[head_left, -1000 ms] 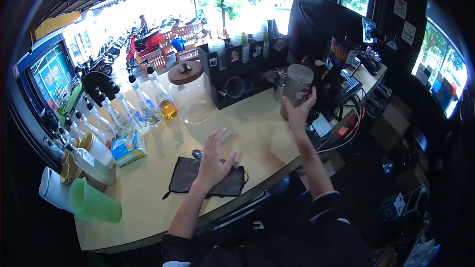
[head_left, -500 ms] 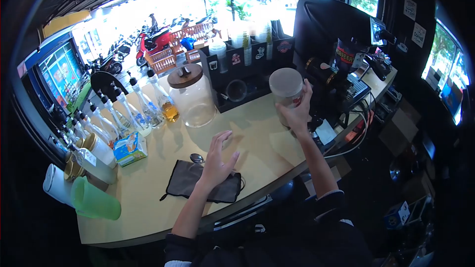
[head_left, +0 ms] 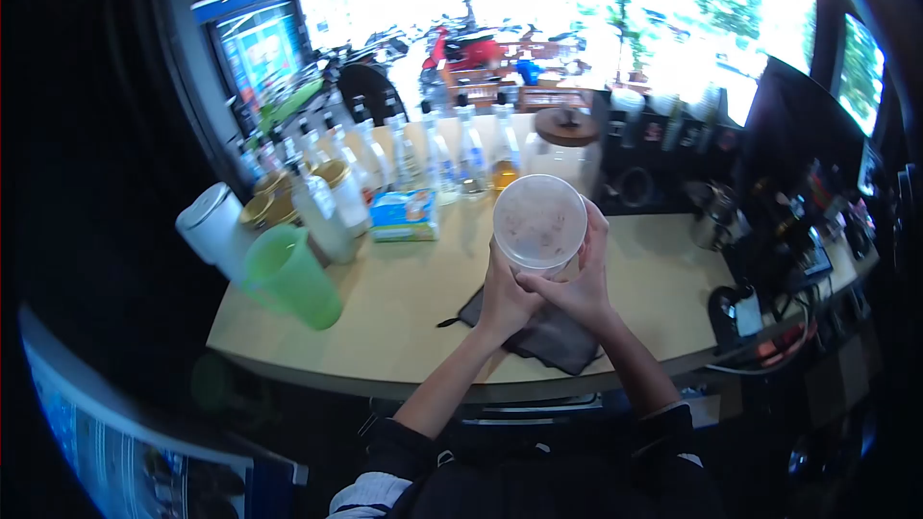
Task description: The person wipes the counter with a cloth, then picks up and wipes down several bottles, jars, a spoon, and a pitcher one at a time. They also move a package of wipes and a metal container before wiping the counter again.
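A round, cloudy plastic jar (head_left: 540, 221) with a pale lid is held up over the counter, its top facing me. My left hand (head_left: 510, 298) is closed round its lower left side. My right hand (head_left: 585, 284) grips it from the right, with the thumb across the front near my left fingers. Beneath both hands a dark grey cloth pouch (head_left: 558, 338) lies on the counter, partly covered by them. The spoon is hidden from view.
Several pump bottles (head_left: 437, 154) line the back of the wooden counter (head_left: 404, 327). A blue-and-yellow box (head_left: 404, 216), a green pitcher (head_left: 293, 279) and a white jug (head_left: 213, 221) stand at left. Behind the jar is a wooden-lidded glass container (head_left: 565, 149); a metal pitcher (head_left: 713, 216) stands right.
The jar has come from the right of the counter to the middle, in front of me. My left hand has closed on it too. The view has swung left.
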